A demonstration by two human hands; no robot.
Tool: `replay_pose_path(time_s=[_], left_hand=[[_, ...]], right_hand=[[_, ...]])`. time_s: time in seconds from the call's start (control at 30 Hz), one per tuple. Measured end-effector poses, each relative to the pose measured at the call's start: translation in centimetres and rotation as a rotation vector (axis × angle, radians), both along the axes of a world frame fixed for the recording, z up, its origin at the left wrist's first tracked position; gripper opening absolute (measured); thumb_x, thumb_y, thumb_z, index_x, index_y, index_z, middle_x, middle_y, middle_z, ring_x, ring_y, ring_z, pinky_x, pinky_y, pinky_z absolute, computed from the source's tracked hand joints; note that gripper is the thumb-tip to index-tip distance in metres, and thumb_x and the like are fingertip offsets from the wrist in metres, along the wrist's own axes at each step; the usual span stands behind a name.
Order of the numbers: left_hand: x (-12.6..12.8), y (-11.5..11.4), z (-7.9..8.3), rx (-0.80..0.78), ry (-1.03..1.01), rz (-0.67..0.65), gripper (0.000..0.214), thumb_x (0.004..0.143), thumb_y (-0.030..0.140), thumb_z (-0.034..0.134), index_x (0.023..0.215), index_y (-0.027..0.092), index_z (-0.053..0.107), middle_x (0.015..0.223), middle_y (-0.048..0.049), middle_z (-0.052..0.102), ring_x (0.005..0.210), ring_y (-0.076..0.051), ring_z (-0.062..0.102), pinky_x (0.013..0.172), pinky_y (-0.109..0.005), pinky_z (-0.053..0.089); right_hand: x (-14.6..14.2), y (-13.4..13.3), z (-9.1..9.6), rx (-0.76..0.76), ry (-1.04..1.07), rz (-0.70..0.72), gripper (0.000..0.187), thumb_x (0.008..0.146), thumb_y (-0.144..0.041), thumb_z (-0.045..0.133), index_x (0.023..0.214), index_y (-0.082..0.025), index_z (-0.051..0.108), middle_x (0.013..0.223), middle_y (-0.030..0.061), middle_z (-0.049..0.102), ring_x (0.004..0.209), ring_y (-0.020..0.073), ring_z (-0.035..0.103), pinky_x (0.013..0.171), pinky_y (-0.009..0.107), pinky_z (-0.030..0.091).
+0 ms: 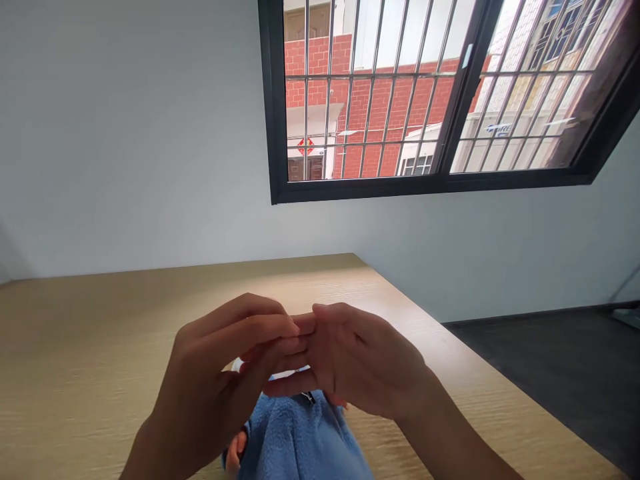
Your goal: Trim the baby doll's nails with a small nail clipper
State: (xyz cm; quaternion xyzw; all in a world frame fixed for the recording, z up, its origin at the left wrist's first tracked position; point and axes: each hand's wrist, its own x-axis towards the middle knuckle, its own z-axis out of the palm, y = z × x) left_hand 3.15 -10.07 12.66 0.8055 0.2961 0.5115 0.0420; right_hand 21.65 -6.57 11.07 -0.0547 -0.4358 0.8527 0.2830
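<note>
My left hand (pixel 215 380) and my right hand (pixel 370 367) are raised over a wooden table (pixel 100 347), backs toward me. Their fingertips meet and overlap in the middle, pressed together. What they pinch is hidden behind the fingers. Only a pale sliver shows between them. Just below the hands, at the bottom edge of the view, is a blue fleece item (pixel 300 440) with a small dark tag at its top. A small pinkish part (pixel 234 455) shows at its left side. I cannot tell whether the fingers grip the fleece itself.
The table's right edge (pixel 450 340) runs diagonally, with dark floor (pixel 560 387) beyond it. A white wall stands behind. A black-framed barred window (pixel 425 100) looks onto a red brick building.
</note>
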Motion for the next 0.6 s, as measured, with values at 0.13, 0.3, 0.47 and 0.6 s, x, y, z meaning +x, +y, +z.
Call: replay_pose_path(time_s=[0.13, 0.3, 0.47, 0.6], left_hand=[[0.19, 0.04, 0.03, 0.023, 0.050, -0.004, 0.020, 0.088, 0.008, 0.063, 0.093, 0.025, 0.072, 0.091, -0.0034, 0.071, 0.073, -0.013, 0.068, 0.061, -0.018, 0.054], [0.26, 0.08, -0.02, 0.038, 0.075, 0.001, 0.017, 0.089, 0.008, 0.062, 0.093, 0.024, 0.069, 0.092, -0.0024, 0.070, 0.074, -0.011, 0.067, 0.063, -0.015, 0.053], [0.26, -0.07, 0.03, 0.021, 0.055, -0.006, 0.019, 0.088, 0.008, 0.063, 0.093, 0.024, 0.071, 0.091, -0.0028, 0.070, 0.073, -0.012, 0.067, 0.061, -0.017, 0.053], [0.30, -0.03, 0.10, 0.009, 0.053, -0.010, 0.019, 0.088, 0.007, 0.063, 0.093, 0.024, 0.071, 0.091, -0.0030, 0.070, 0.073, -0.012, 0.067, 0.061, -0.017, 0.053]], right_hand=[[-0.09, -0.08, -0.01, -0.018, 0.009, -0.023, 0.023, 0.090, -0.040, 0.056, 0.087, -0.017, 0.062, 0.093, 0.0063, 0.070, 0.101, 0.0251, 0.067, 0.104, 0.048, 0.041], [-0.15, -0.13, 0.11, -0.023, 0.004, -0.033, 0.020, 0.089, -0.037, 0.058, 0.084, -0.018, 0.060, 0.087, 0.0039, 0.069, 0.098, 0.0251, 0.068, 0.104, 0.051, 0.040], [-0.23, -0.10, -0.16, -0.067, 0.017, -0.059, 0.011, 0.089, -0.028, 0.056, 0.083, -0.019, 0.056, 0.085, 0.0024, 0.068, 0.091, 0.0235, 0.068, 0.102, 0.052, 0.042], [-0.33, -0.13, -0.33, -0.058, 0.035, -0.074, 0.009, 0.089, -0.024, 0.055, 0.083, -0.019, 0.054, 0.083, 0.0021, 0.067, 0.090, 0.0239, 0.070, 0.102, 0.055, 0.043]])
